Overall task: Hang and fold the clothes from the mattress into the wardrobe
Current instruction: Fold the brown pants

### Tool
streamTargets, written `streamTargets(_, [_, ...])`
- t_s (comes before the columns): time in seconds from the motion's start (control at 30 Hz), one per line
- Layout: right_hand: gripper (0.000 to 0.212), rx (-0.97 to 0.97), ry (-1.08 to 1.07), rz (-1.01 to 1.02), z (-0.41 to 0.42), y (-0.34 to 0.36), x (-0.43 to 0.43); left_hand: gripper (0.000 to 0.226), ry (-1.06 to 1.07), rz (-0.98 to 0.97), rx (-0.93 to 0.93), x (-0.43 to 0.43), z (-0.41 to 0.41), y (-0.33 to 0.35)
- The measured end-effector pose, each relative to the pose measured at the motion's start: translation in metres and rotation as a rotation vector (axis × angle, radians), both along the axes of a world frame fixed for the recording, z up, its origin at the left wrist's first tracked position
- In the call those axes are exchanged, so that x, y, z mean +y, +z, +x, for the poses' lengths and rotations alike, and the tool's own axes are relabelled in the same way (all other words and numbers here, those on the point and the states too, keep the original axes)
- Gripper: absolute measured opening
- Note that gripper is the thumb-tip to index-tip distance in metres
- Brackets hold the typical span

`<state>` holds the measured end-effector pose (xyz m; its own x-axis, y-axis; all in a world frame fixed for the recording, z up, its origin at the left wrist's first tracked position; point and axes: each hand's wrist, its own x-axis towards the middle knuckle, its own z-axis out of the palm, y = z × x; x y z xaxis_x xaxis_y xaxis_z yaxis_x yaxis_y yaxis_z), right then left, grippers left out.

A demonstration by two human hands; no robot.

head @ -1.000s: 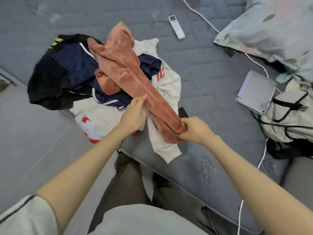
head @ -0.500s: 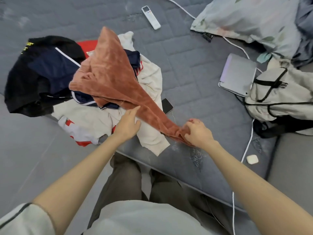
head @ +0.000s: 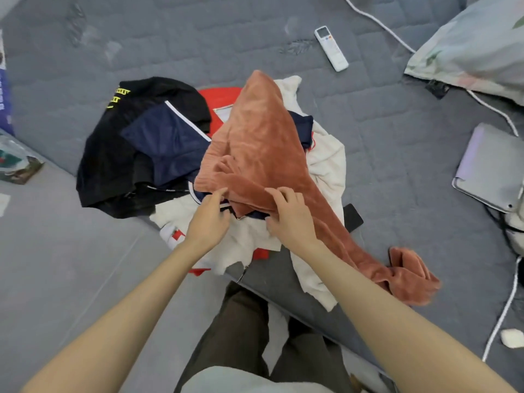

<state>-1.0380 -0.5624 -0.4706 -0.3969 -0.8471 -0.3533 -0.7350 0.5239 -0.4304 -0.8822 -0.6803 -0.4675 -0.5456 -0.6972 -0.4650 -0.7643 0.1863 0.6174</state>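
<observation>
"So, what lies out left of the fingers?" the desk asks.

"Farthest left of my left hand (head: 208, 219) I see a black garment (head: 113, 154) with yellow print. Navy shorts (head: 164, 137) are spread on top of it, all on the grey mattress (head: 397, 154)," I answer.

"And the hands themselves?"

"The left hand's fingers (head: 219, 195) point at the lower edge of the rust fleece garment (head: 261, 148) and touch it. Their tips are tucked into the cloth, so I cannot tell whether they pinch. Just beside them, my right hand (head: 292, 217) has its fingers curled over a fold of the same fleece and grips it. The fleece sits on top of the pile beyond both hands, and one end trails past my right wrist to the mattress edge."

"Further right?"

"A cream garment (head: 326, 163) lies under the fleece. There's a dark phone (head: 353, 217) just right of the right hand and a white remote (head: 331, 48) well beyond it. Then a tablet (head: 493, 168) and a pillow (head: 476, 46) far off right."
</observation>
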Motion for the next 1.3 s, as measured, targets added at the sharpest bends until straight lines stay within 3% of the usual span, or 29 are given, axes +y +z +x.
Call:
streamTargets(0.17, [0.062, 0.123, 0.051, 0.052, 0.023, -0.019, -0.066, 0.041, 0.110, -0.012, 0.018, -0.029, 0.012, -0.013])
streamTargets(0.3, [0.033, 0.120, 0.119, 0.125, 0.017, -0.022, -0.083, 0.036, 0.208, 0.001, 0.006, -0.041, 0.021, -0.018])
streamTargets(0.37, [0.023, 0.008, 0.150, 0.153, 0.011, -0.016, -0.077, 0.052, 0.191, 0.008, 0.016, -0.044, 0.026, -0.018])
streamTargets(0.43, [0.013, -0.096, 0.031, 0.071, 0.005, -0.007, -0.065, 0.080, 0.096, 0.000, 0.006, -0.044, 0.028, -0.016])
streamTargets(0.6, [0.024, -0.393, -0.287, -0.044, -0.018, 0.015, -0.026, 0.102, -0.190, -0.121, 0.000, -0.026, 0.002, -0.014])
streamTargets(0.67, [0.032, -0.510, -0.358, -0.032, -0.028, 0.025, -0.011, 0.092, -0.193, -0.201, 0.050, -0.016, -0.016, -0.011])
streamTargets(0.77, [0.039, -0.588, -0.493, -0.030, -0.044, 0.038, 0.002, 0.055, -0.140, -0.309, 0.104, -0.010, -0.043, -0.008])
streamTargets(0.9, [0.012, -0.450, -0.548, -0.086, -0.054, 0.055, 0.028, 0.022, -0.131, -0.203, 0.214, -0.010, -0.062, -0.001])
streamTargets(1.07, [0.071, -0.230, -0.245, -0.226, -0.038, 0.074, 0.049, 0.021, -0.312, -0.233, 0.279, -0.014, -0.071, 0.026])
streamTargets(1.3, [0.106, -0.196, -0.133, -0.279, -0.004, 0.093, 0.050, 0.020, -0.294, -0.200, 0.267, 0.015, -0.069, 0.066])
